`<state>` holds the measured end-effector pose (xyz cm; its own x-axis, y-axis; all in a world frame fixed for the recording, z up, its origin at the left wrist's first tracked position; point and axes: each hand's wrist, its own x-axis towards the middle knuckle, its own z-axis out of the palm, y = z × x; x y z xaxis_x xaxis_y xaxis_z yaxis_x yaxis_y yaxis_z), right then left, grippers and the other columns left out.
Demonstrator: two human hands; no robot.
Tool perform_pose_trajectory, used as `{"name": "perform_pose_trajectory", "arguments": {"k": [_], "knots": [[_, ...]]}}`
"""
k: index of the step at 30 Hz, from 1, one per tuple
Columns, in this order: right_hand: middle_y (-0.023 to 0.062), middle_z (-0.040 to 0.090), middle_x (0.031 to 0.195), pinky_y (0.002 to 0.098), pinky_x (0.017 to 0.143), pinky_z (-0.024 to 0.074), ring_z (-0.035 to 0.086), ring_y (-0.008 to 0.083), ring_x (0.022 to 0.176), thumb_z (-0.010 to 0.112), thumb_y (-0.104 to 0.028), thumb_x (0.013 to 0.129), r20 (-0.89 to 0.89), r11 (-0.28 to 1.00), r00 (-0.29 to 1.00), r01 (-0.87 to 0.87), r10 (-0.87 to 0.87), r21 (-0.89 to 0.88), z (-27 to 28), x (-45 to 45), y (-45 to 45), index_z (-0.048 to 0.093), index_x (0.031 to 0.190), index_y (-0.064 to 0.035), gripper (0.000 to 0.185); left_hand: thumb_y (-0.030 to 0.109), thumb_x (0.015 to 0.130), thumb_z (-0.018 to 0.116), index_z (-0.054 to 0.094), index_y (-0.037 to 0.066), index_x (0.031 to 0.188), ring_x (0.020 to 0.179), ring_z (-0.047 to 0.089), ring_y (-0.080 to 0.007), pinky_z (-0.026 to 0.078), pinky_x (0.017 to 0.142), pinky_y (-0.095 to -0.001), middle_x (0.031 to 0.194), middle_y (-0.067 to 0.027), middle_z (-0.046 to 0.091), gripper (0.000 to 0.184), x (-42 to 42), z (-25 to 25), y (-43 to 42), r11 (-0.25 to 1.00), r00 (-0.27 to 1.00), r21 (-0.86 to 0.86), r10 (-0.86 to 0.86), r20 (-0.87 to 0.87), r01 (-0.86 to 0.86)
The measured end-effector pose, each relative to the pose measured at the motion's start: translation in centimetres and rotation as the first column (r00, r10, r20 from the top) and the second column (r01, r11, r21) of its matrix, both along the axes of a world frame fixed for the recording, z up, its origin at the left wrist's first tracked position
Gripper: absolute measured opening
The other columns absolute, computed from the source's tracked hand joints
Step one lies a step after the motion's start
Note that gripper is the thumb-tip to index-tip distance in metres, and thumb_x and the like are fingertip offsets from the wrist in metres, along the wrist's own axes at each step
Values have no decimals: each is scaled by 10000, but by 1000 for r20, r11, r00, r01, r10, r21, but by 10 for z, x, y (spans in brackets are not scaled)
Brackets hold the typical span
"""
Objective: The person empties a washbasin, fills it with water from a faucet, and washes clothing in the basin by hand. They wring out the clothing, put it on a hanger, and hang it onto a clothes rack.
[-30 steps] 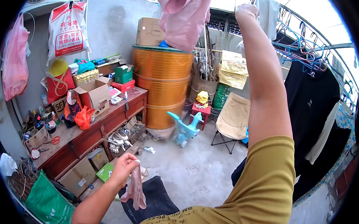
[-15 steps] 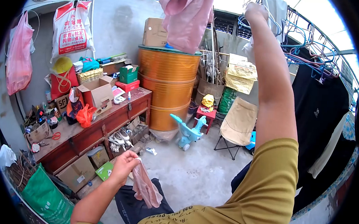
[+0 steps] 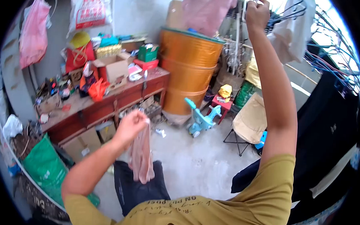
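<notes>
In my left hand [image 3: 132, 124] is the top of a limp pale pink sock [image 3: 142, 159], pinched so that it hangs straight down over dark trousers [image 3: 138, 185]. High at the top right, my right hand [image 3: 257, 14] is raised with closed fingers. A small pale piece shows at its fingertips, too cut off by the frame to name. Close beside that hand hang a white cloth [image 3: 291, 39] and several thin hangers [image 3: 327, 58]. A larger pink cloth [image 3: 206, 13] hangs left of the raised hand.
An orange drum [image 3: 188, 68] stands at the back beside a cluttered red cabinet [image 3: 130, 96]. A blue ride-on toy [image 3: 201, 119], a red stool [image 3: 220, 106] and a beige folding chair [image 3: 250, 119] are on the floor. Dark clothes [image 3: 307, 138] hang at the right.
My left hand has lifted the sock upward, and it now hangs straighter. My right hand stays raised, its fingers now at the pale piece. The view has shifted, so the surroundings sit differently.
</notes>
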<state>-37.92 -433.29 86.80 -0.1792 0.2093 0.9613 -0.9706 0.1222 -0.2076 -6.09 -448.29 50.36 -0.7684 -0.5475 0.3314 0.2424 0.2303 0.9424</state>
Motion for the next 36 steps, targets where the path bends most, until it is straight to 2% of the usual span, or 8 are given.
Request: {"name": "perform_pose_trajectory", "arguments": {"k": [2, 3, 5, 11, 18, 25, 30, 36], "knots": [[159, 629, 904, 310, 668, 494, 619, 209, 721, 645, -135, 749, 36, 976, 975, -218, 219, -28, -52, 1, -19, 389, 1184, 18, 528, 60, 832, 600, 545, 72, 869, 762, 504, -35, 398, 686, -196, 805, 37, 549, 68, -4, 19, -8, 995, 998, -95, 5, -55, -10], [149, 609, 920, 289, 624, 500, 620, 187, 743, 633, -75, 791, 82, 797, 794, -603, 602, -8, -75, 9, -21, 348, 1207, 16, 512, 72, 834, 604, 547, 73, 873, 768, 503, -34, 400, 692, -198, 811, 37, 551, 69, -3, 32, -10, 989, 997, -147, 4, -76, -15], [147, 589, 921, 270, 584, 486, 603, 170, 728, 612, -42, 834, 230, 579, 551, -813, 802, -69, -115, 39, -13, 345, 1209, -2, 462, 90, 831, 618, 552, 69, 883, 780, 507, -36, 407, 702, -204, 827, 35, 557, 87, -4, 50, -12, 996, 994, -87, 6, -110, -16], [31, 501, 721, 188, 421, 256, 310, 49, 474, 485, -348, 947, 687, 177, -20, -960, 727, -215, -232, 97, 21, 409, 1216, -42, 415, 83, 815, 632, 551, 56, 895, 731, 568, -70, 454, 643, -227, 806, 12, 589, 117, -11, 80, -15, 990, 993, -119, 63, -104, -75], [54, 533, 754, 205, 423, 291, 371, 67, 472, 312, -528, 954, 437, 187, 85, -963, 895, -195, -297, 170, 32, 382, 1242, -92, 528, 81, 826, 625, 557, 65, 901, 706, 622, -126, 518, 615, -267, 810, -38, 624, 102, -23, 96, 2, 1000, 994, 3, -1, -105, 2], [76, 531, 719, 210, 435, 320, 399, 89, 456, 326, -516, 952, 337, 208, 118, -947, 934, -245, -333, 208, 32, 395, 1190, -102, 483, 49, 822, 576, 544, 30, 869, 668, 548, -133, 468, 598, -273, 751, -46, 557, 60, -33, 123, 43, 999, 989, 33, 3, -151, 2], [17, 518, 713, 202, 504, 334, 412, 51, 536, 404, -397, 966, 563, 327, 283, -945, 776, 23, -399, 198, 51, 480, 1161, -55, 402, 33, 840, 582, 541, 35, 850, 661, 627, -200, 545, 581, -332, 740, -87, 597, 42, -27, 140, 50, 973, 966, 177, -103, -238, 148], [-29, 490, 692, 189, 495, 308, 377, 34, 546, 426, -327, 968, 812, 258, 389, -918, 434, 302, -386, 150, 93, 555, 1139, -78, 328, 96, 818, 658, 605, 56, 890, 727, 603, -100, 487, 652, -228, 803, -19, 625, 98, -31, 94, -27, 961, 989, -236, 130, -74, -143]]}}
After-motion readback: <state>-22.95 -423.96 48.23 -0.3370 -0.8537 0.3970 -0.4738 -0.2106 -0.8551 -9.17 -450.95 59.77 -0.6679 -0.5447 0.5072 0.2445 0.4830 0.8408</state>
